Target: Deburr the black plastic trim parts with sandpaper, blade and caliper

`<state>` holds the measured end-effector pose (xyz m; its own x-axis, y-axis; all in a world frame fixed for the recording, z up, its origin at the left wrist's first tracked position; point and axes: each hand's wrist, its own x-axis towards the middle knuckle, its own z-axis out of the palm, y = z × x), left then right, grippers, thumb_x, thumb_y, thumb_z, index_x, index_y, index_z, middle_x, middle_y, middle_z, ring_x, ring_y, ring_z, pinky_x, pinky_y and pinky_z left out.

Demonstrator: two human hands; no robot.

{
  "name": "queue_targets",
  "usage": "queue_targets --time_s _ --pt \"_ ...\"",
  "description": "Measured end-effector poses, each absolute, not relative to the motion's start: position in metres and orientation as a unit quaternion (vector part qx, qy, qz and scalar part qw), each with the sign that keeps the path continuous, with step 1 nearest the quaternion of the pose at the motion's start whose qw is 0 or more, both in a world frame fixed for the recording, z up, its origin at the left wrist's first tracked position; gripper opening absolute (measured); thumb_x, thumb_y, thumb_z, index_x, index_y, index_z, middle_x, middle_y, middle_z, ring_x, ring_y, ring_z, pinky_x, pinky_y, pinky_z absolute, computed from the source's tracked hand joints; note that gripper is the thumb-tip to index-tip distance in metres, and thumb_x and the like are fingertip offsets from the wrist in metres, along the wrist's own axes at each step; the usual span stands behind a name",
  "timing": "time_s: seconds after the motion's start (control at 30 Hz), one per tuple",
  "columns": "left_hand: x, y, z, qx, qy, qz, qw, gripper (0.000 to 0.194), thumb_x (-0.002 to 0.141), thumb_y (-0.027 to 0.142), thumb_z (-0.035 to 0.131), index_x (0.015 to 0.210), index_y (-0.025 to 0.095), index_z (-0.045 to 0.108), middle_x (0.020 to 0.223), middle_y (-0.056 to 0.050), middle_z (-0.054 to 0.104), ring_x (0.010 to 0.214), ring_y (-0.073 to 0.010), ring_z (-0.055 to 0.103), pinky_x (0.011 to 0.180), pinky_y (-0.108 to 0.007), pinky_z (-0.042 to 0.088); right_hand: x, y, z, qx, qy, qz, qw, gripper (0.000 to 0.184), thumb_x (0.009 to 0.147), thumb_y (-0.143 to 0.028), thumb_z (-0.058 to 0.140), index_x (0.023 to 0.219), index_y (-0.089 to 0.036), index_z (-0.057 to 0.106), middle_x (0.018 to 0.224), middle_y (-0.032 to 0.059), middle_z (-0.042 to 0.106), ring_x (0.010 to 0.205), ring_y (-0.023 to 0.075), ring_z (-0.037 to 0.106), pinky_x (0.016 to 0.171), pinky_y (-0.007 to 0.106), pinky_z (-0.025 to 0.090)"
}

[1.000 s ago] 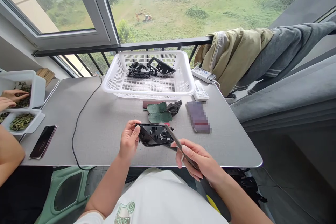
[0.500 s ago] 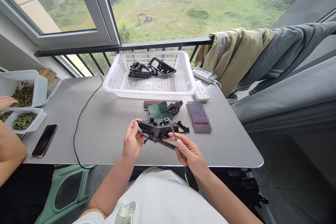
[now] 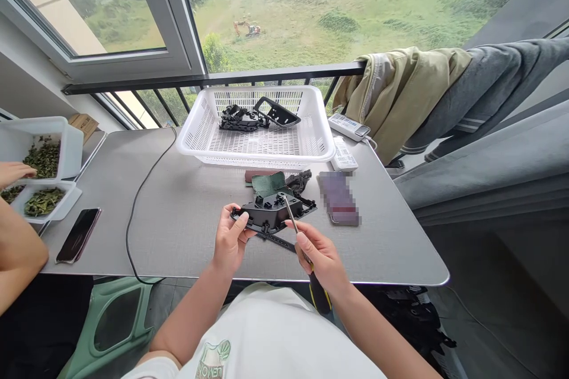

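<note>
Black molded part has turned over in the grip within the last second: its open hollow faced the camera, now the raised, clip-studded side shows; it has also come slightly nearer the body since the half-second-ago view. Left hand grips its left end, thumb above, fingers curled beneath; right hand is closed round the file-like tool, index finger extended along it.

Tool has rolled too: broad flat face earlier, thin edge now, with the black-and-yellow handle showing below the palm; tip lies at the part's raised middle; contact there cannot be told. Judgement: the turn puts the clips and raised wall within the tool's reach, with the left hand alone seeming to steady the piece.

Part is over the near half of the tabletop, overlapping the green sheet in view; a dark strip shows below it; white basket beyond, unchanged, holding black pieces.
</note>
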<state>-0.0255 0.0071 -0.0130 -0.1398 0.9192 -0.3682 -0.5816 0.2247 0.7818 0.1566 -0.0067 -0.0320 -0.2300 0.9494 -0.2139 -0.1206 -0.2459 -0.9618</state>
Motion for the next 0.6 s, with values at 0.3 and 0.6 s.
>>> queue_targets --time_s 0.3,0.6 --pt "-0.02 0.004 -0.013 0.2 0.475 0.61 0.602 0.054 0.061 0.036 0.083 0.089 0.024 0.038 0.067 0.008 0.061 0.052 -0.0049 0.056 0.05 -0.014 0.046 0.156 -0.003 -0.033 -0.477 -0.442 0.629 0.426 0.055 0.078 -0.062 0.063 0.111 -0.018 0.063 0.048 -0.0087 0.042 0.034 0.0053 0.03 0.035 0.021 0.025" --pt "-0.014 -0.001 -0.019 0.211 0.481 0.673 0.52 0.049 0.066 0.048 0.079 0.09 0.026 0.043 0.067 0.008 0.056 0.058 -0.0077 0.057 0.057 -0.019 0.047 0.161 -0.012 -0.021 -0.448 -0.553 0.598 0.369 0.043 0.089 -0.055 0.051 0.109 -0.019 0.065 0.06 -0.0021 0.051 0.046 0.0094 0.036 0.044 0.024 0.03"
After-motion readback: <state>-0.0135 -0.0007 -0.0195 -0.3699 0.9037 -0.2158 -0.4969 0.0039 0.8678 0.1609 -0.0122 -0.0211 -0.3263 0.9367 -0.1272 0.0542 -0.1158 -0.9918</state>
